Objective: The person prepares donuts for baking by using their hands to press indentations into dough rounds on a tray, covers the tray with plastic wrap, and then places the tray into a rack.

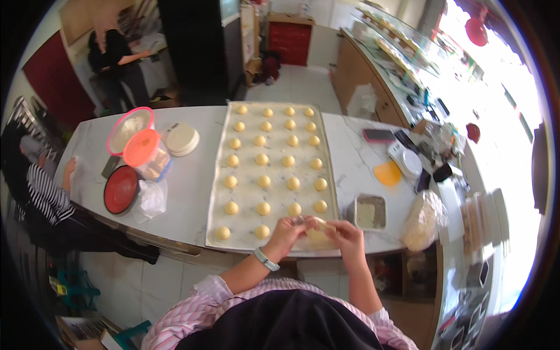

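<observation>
My left hand, with a pale band at the wrist, and my right hand meet over the lower right of a large lined tray, pinching a small pale piece of dough between their fingertips. Rows of several round dough balls cover the tray. Below the held piece, a yellowish patch at the tray's lower right is partly hidden by my hands. Just right of the tray sits a square metal container with pale contents.
Tubs, a red round pan and pale discs are left on the counter. A scale, phone and bagged dough are right. A person stands left, another at the back.
</observation>
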The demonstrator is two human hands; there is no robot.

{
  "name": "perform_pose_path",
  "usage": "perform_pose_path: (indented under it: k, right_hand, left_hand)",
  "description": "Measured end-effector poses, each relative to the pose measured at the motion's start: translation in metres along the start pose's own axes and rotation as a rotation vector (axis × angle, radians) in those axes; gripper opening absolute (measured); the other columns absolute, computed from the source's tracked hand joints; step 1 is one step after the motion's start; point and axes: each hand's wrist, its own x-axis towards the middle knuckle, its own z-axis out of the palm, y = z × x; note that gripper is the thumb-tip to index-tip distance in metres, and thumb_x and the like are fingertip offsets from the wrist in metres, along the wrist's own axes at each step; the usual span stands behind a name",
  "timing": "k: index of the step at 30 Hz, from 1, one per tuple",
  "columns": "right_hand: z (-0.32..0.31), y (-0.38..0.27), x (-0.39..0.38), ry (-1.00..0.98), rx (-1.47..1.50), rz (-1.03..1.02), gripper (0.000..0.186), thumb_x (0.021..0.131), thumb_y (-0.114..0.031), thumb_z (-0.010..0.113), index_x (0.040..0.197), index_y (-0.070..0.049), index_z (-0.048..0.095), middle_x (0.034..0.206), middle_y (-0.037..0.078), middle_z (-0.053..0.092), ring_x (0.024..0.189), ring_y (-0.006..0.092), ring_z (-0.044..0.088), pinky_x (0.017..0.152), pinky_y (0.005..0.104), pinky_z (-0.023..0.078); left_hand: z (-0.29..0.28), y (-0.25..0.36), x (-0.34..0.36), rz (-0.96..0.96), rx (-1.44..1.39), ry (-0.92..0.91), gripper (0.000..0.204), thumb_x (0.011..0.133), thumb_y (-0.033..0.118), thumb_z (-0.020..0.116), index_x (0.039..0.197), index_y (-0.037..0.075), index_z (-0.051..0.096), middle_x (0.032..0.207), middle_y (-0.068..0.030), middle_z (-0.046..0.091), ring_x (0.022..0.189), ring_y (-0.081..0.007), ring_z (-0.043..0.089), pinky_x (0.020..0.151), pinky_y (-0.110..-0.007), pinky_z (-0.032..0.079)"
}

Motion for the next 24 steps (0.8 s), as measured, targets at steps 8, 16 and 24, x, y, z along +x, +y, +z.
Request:
perform_pose_path:
  k: [8, 16, 24]
  right_hand:
    - [0.003, -0.003, 0.001, -0.024, 0.165, -0.024, 0.021, 0.083, -0.004, 0.064, 0.103, 0.003, 0.063, 0.097, 0.008, 0.063, 0.084, 0.0102, 0.06, 0.075, 0.0232, 0.048]
    - [0.003, -0.005, -0.007, -0.06, 0.234, -0.017, 0.023, 0.085, -0.007, 0.063, 0.106, 0.004, 0.062, 0.096, 0.009, 0.064, 0.083, 0.0117, 0.063, 0.076, 0.0229, 0.049]
    - [0.001, 0.004, -0.009, -0.025, 0.183, -0.02, 0.026, 0.085, -0.009, 0.064, 0.107, 0.004, 0.061, 0.09, 0.008, 0.066, 0.083, 0.0111, 0.062, 0.072, 0.0221, 0.049]
  left_hand:
    - [0.006, 0.003, -0.002, -0.038, -0.066, -0.034, 0.02, 0.083, 0.017, 0.068, 0.093, 0.001, 0.065, 0.085, -0.0062, 0.066, 0.078, -0.0112, 0.062, 0.07, -0.022, 0.051]
    - [0.009, 0.005, -0.006, -0.074, -0.028, -0.058, 0.021, 0.082, 0.019, 0.069, 0.091, 0.0, 0.065, 0.085, -0.0048, 0.065, 0.077, -0.0111, 0.062, 0.07, -0.024, 0.052]
    - [0.012, 0.006, -0.007, -0.136, -0.017, -0.102, 0.022, 0.084, 0.019, 0.067, 0.089, -0.002, 0.065, 0.087, -0.0065, 0.065, 0.079, -0.0134, 0.063, 0.073, -0.028, 0.053]
